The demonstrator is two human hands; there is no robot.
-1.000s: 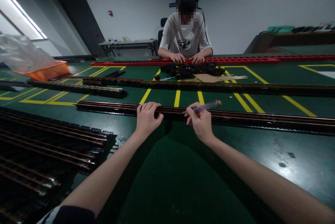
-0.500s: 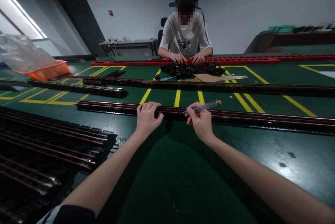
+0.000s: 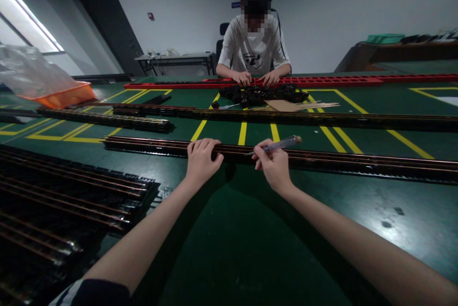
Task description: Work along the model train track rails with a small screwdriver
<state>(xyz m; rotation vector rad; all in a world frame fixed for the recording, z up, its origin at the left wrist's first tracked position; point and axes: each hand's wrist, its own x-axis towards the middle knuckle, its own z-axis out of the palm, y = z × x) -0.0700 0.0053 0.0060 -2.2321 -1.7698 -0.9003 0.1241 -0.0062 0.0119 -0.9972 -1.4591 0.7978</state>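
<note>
A long dark rail with copper strips [image 3: 322,160] lies across the green table [image 3: 232,239] in front of me. My left hand [image 3: 201,162] is curled over the rail, fingers gripping its top edge. My right hand [image 3: 274,165] pinches a clear-handled screwdriver [image 3: 281,144] like a pen, its thin tip pointing left onto the rail between the two hands.
A stack of similar rails [image 3: 64,206] lies at my near left. More long rails [image 3: 286,117] cross the table further back. A person in a white shirt [image 3: 255,51] works opposite on a red rail [image 3: 322,82]. An orange basket [image 3: 64,96] sits far left.
</note>
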